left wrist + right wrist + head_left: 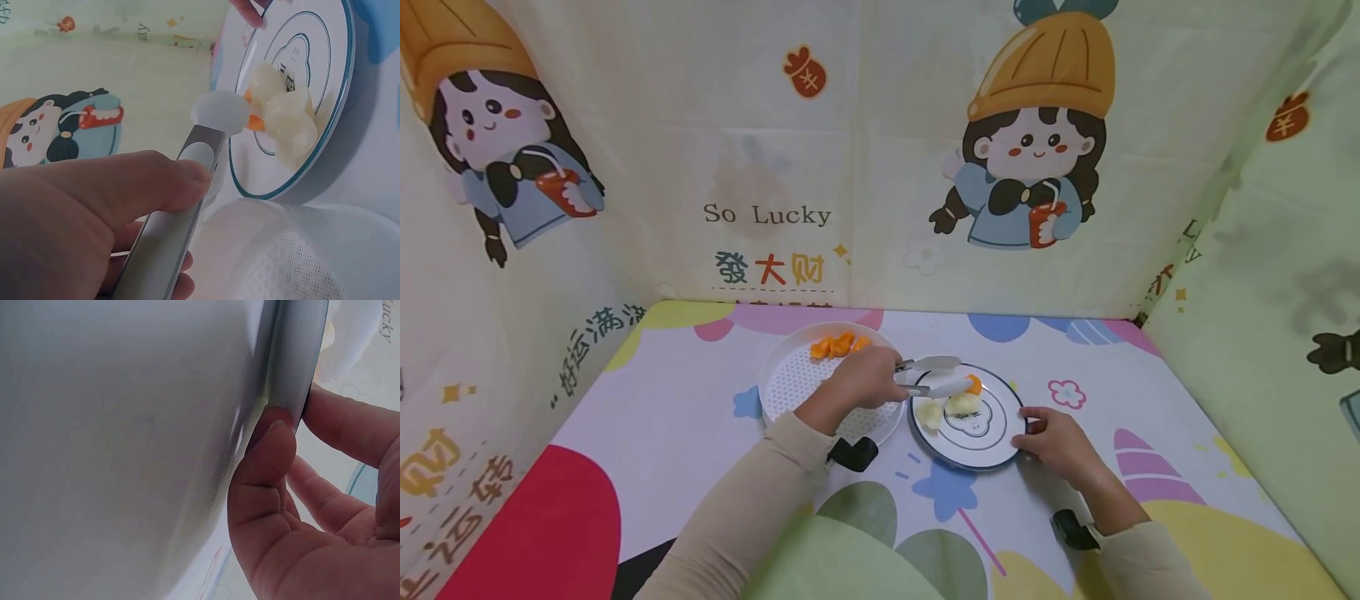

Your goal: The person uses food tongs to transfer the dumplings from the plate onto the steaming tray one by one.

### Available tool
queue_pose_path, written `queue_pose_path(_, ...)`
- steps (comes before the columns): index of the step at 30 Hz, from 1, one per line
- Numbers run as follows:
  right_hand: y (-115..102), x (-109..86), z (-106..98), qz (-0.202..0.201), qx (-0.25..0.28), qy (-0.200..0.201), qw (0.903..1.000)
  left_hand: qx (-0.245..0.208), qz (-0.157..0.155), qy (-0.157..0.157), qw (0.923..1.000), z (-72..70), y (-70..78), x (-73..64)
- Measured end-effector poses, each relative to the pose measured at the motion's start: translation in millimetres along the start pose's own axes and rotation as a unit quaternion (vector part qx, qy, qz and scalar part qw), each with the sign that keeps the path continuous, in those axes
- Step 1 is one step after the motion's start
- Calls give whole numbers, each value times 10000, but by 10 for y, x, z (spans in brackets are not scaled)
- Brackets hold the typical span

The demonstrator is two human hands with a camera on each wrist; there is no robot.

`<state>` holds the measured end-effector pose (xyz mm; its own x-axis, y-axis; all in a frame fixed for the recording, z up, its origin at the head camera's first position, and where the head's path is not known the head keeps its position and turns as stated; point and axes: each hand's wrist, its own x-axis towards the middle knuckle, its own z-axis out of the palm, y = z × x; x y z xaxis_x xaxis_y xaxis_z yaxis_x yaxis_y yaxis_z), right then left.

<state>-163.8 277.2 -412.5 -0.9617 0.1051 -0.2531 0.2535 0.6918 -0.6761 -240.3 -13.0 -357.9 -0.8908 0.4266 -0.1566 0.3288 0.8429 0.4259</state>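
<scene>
My left hand (868,377) grips a pair of tongs (934,389) with grey handles and white tips. The tips are over the far left part of a white plate (973,454) with a dark blue-green rim. On the plate lie pale, translucent pieces of food (289,122) and an orange piece (973,384) close to the tips. Whether the tongs touch the orange piece I cannot tell. My right hand (1060,442) pinches the plate's right rim between thumb and fingers, as the right wrist view (319,506) also shows.
Left of the plate stands a round white perforated tray (786,383), partly behind my left arm. Several orange pieces (835,345) lie at its far side. The patterned tabletop (685,417) ends at cloth-covered walls (887,167) behind and on both sides.
</scene>
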Motion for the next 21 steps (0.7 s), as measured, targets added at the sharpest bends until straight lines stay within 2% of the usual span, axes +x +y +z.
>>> queue_pose_path(4, -2, 1, 2, -1, -20, 8, 10000, 107, 63, -85, 9999, 13, 16, 22)
queue_pose_path(9, 8, 7, 1, -11, -29, 7, 10000, -14, 68, -191, 9998, 23, 17, 38)
queue_pose_path(16, 17, 8, -1, 28, -46, -41, 10000, -236, 121, 10, 9996, 56, -31, 14)
queue_pose_path(21, 13, 8, -11, -24, -17, -54, 10000, -353, 202, 135, 9991, 1, -66, -25)
